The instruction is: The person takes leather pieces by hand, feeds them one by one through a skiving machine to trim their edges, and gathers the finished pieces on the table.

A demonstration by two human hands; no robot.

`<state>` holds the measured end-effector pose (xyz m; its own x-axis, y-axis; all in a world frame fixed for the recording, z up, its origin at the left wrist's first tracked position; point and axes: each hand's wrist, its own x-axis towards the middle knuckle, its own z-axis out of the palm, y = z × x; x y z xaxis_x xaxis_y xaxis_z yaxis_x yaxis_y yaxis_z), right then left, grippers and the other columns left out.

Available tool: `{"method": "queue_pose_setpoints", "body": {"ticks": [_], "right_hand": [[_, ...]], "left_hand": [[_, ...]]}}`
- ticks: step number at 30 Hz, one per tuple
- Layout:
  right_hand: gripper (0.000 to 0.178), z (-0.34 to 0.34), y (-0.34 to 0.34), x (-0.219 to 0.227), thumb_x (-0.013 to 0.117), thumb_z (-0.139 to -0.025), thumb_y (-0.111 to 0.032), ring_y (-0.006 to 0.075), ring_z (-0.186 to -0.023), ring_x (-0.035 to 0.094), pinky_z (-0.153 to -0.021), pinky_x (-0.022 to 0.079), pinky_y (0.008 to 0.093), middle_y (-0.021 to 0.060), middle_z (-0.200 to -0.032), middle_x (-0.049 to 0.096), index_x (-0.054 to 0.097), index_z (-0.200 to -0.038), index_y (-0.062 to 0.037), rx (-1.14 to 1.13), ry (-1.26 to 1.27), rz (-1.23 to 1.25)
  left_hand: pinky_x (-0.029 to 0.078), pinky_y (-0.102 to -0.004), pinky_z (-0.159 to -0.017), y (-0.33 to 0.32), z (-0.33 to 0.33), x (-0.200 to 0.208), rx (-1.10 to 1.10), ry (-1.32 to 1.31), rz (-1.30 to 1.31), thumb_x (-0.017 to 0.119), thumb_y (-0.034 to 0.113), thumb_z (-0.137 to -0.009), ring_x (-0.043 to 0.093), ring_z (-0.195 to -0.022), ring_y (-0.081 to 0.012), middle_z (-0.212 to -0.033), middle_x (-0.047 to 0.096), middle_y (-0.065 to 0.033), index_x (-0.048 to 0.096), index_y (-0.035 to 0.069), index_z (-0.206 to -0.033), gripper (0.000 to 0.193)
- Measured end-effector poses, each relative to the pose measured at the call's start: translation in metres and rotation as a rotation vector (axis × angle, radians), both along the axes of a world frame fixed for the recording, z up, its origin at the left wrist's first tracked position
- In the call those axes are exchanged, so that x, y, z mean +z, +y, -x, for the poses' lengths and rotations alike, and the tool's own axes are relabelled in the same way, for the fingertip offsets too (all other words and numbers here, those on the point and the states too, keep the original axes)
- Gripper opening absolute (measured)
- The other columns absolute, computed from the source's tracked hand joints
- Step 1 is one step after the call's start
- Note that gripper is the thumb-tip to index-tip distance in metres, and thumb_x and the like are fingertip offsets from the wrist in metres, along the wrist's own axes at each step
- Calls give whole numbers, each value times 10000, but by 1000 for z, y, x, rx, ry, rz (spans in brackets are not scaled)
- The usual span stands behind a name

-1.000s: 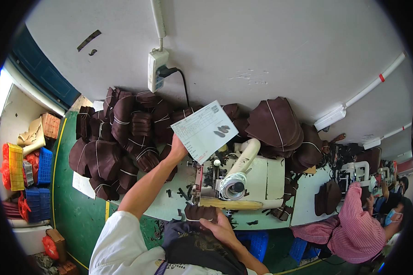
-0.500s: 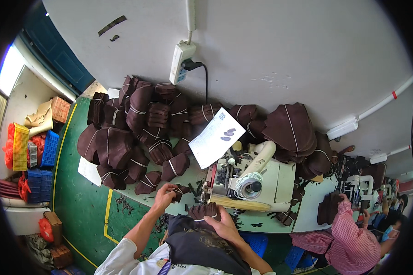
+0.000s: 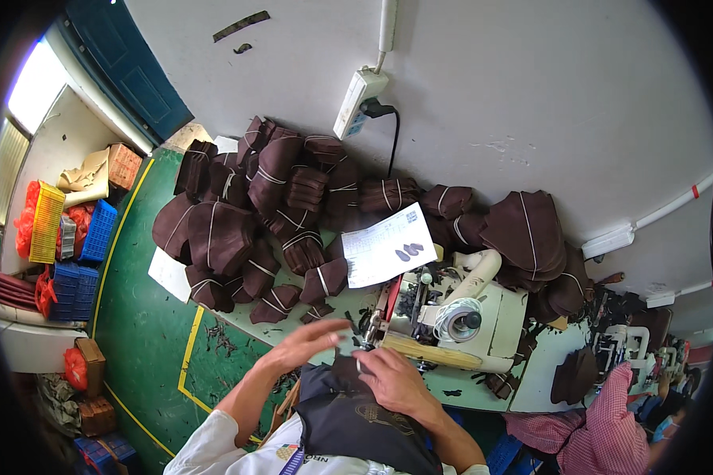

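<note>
My left hand [image 3: 313,345] reaches over the near table edge, its fingers stretched out and slightly blurred, with nothing plainly held. Close beside it my right hand [image 3: 392,381] is closed on a stack of dark brown leather-like pieces [image 3: 346,374], mostly hidden by my fingers and my dark apron. Just ahead of both hands stands a sewing-type machine [image 3: 424,345] with a pale arm and a coil of white cord [image 3: 461,318]. A small tied brown bundle [image 3: 317,313] lies on the table beyond my left hand.
Tied brown bundles [image 3: 222,237] are heaped along the wall, with a printed paper sheet [image 3: 388,247] leaning before them. A wall socket [image 3: 360,103] has a black plug. Crates [image 3: 75,291] stand at the left. At the right sits a co-worker in a pink checked sleeve [image 3: 602,423].
The small bundle has left my left hand and lies on the table. Both hands have come together near the machine. The view has shifted, and the paper sheet sits lower and more level.
</note>
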<state>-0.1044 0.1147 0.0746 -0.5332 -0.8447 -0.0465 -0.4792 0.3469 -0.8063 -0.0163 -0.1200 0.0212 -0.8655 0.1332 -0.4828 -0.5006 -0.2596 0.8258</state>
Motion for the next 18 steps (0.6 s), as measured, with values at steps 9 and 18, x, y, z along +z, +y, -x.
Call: {"method": "queue_pose_setpoints", "body": {"ticks": [9,18], "right_hand": [[423,-7,-4,7,754,-797,-121,343,-958,590,-851,480,439,118,-1004,600,535,-1152,-50,-206,323,250],[185,-20,4,10,740,-765,-112,274,-768,630,-646,505,390,81,-824,628,613,-893,-67,-208,382,-4]], "left_hand": [[427,-335,-1054,32,0,14,-178,-330,-539,753,351,-891,512,-1253,-176,-1400,511,-124,360,6,-1485,792],[438,-332,-1037,44,11,46,-199,-329,-523,710,194,-922,531,-1221,-156,-1321,558,-75,408,17,-1429,617]]}}
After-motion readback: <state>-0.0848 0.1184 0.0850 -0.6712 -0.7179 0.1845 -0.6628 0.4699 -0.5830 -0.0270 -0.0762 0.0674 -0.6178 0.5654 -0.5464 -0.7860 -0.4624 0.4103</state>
